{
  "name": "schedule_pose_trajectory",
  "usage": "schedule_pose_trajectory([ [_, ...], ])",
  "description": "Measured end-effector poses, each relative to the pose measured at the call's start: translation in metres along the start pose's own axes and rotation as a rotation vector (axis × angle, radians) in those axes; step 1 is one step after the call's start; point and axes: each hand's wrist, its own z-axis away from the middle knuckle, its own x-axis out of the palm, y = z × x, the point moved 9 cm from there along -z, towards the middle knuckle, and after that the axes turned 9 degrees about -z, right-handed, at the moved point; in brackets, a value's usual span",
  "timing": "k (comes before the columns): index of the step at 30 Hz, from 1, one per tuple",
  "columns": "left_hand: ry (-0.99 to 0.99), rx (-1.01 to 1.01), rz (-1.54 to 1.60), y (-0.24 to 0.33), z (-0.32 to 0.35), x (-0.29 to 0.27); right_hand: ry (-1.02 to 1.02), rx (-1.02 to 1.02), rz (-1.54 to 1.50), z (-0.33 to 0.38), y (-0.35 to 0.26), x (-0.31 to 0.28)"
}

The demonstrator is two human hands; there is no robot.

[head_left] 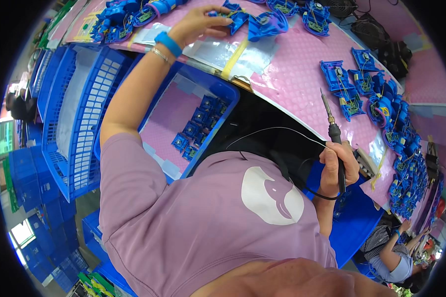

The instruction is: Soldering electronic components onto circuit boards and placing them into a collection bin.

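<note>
Head view — soldering iron (334, 131) lengthwise up-frame, tip (323, 94) slightly left.

Bare metal tips the slim, matt black soldering iron (335, 132); the boxy blue housings (258, 30) look smooth, glossy plastic.

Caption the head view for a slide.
Soldering iron and solder wire in right hand, left hand at a blue plastic housing.

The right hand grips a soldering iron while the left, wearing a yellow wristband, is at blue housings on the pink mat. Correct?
Not quite: the wristband is blue, not yellow, as the head view shows. The rest stands: the right hand grips a soldering iron and the left hand is at blue housings on the pink mat.
</note>
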Motion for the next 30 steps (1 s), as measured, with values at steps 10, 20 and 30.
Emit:
schedule_pose_trajectory([
  [10, -0.066, 0.063, -0.506, 0.043, 0.074, 0.07, -0.031, -0.004, -0.032, -0.009, 0.009, 0.007],
  [20, 0.301, 0.586, -0.808, 0.077, 0.006, 0.043, 0.029, -0.023, 0.019, -0.007, 0.007, -0.005],
  [30, 0.622, 0.042, -1.176, 0.074, -0.017, -0.183, 0.043, -0.014, -0.033, -0.012, 0.014, -0.005],
])
